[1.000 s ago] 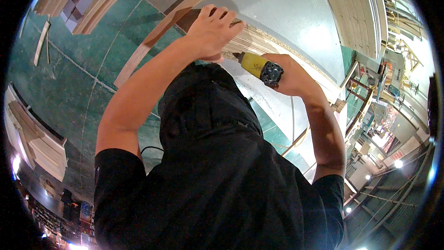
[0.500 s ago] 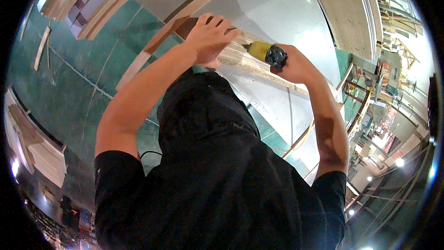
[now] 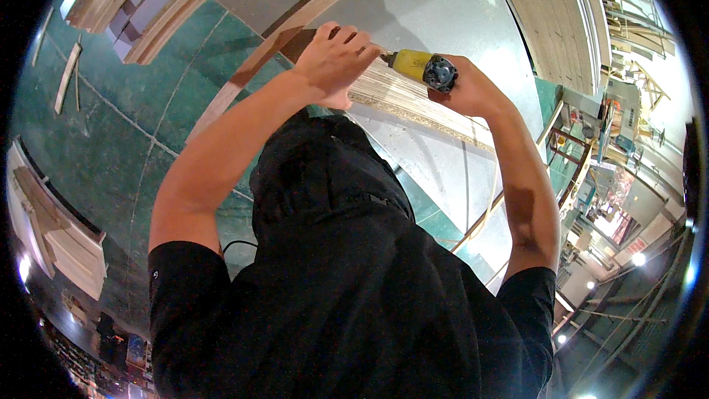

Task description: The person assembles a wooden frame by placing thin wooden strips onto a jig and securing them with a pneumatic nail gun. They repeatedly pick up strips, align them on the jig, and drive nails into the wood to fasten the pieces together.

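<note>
My right hand (image 3: 461,89) is closed round a yellow and black power drill (image 3: 412,64). The drill's nose points left, its tip close to the fingertips of my left hand (image 3: 336,59) and over the wooden strips. That left hand rests with spread fingers across the end of the layered wooden strips (image 3: 421,107), its thumb on the near side. Beneath them lies a large grey panel (image 3: 443,11). A long wooden strip (image 3: 244,77) runs along the panel's left side, partly hidden by my left hand and arm. The exact contact at the drill tip is too small to tell.
Stacked wooden boards (image 3: 188,7) stand at the far left, and another board stack (image 3: 550,22) at the far right. Thin wood scraps (image 3: 68,77) lie on the green floor (image 3: 118,140). Pale panels (image 3: 63,233) lie at the left, and a metal frame (image 3: 572,144) stands at right.
My right hand has brought the drill slightly left and away from me, so its tip is nearer my left hand's fingers. The left hand has barely moved.
</note>
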A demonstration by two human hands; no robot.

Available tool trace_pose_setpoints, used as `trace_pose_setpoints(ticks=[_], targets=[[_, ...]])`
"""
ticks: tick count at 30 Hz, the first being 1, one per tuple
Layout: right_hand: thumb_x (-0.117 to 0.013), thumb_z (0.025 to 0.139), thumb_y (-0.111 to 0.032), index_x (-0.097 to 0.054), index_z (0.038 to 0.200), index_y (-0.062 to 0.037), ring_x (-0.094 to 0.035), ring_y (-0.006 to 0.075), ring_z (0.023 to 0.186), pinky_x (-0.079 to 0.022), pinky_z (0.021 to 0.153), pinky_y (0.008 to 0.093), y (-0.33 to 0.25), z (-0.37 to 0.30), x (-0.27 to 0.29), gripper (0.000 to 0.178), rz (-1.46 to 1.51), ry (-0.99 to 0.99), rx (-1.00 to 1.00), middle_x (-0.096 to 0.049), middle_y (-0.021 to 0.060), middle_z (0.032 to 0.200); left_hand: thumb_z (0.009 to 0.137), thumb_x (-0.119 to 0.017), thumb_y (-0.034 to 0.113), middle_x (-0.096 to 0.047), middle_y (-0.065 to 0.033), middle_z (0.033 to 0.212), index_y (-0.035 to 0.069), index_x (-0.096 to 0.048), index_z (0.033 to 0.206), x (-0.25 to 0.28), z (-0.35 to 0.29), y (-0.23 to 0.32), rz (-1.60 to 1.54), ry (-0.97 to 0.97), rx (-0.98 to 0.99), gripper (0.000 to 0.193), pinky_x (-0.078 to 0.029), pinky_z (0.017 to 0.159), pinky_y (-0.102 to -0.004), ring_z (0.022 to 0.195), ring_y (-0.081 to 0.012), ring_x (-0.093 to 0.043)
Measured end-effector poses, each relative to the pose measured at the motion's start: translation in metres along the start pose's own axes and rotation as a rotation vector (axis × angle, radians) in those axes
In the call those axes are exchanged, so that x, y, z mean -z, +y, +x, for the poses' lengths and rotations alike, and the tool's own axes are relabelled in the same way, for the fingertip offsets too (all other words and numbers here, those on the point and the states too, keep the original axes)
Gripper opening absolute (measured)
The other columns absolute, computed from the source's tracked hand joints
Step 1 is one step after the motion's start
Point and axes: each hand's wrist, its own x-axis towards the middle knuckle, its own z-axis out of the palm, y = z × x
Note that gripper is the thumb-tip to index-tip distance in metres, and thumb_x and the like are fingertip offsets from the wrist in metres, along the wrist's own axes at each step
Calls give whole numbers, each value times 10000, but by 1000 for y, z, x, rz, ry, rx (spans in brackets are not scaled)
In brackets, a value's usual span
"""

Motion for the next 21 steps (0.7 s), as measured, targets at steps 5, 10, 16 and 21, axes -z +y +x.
trace_pose_setpoints(ticks=[5, 10, 16, 21], targets=[[-781, 727, -81, -680, 1142, -17, -702, 358, 961, -530, 929, 413, -3, 4, 5, 432, 37, -32, 10, -733, 205, 1023, 456, -899, 377, -564, -61, 1226, 158, -528, 1284, 2, 0, 1, 10, -7, -1, 933, -389, 1005, -449, 1204, -267, -532], [-783, 733, -46, -672, 1135, -4, -713, 274, 908, -561, 895, 375, 0, 7, 3, 419, -17, -16, 40, -742, 157, 992, 489, -879, 402, -546, -82, 1254, 141, -537, 1266, 4, 0, 1, 20, -35, 5, 889, -373, 1020, -465, 1232, -278, -507], [-773, 725, -103, -676, 1083, -12, -700, 370, 945, -536, 898, 422, 8, 9, 3, 382, 4, -10, 32, -727, 207, 1012, 499, -866, 415, -534, -99, 1269, 101, -547, 1241, 3, 0, 2, 6, -53, 4, 867, -350, 1051, -472, 1250, -292, -489], [-752, 733, -105, -673, 1080, -33, -693, 388, 947, -533, 883, 450, -1, 5, 3, 363, 15, -26, 72, -715, 220, 1011, 504, -867, 434, -532, -99, 1291, 97, -552, 1234, 4, -1, 1, 35, -25, -18, 863, -367, 1038, -476, 1249, -300, -490]])
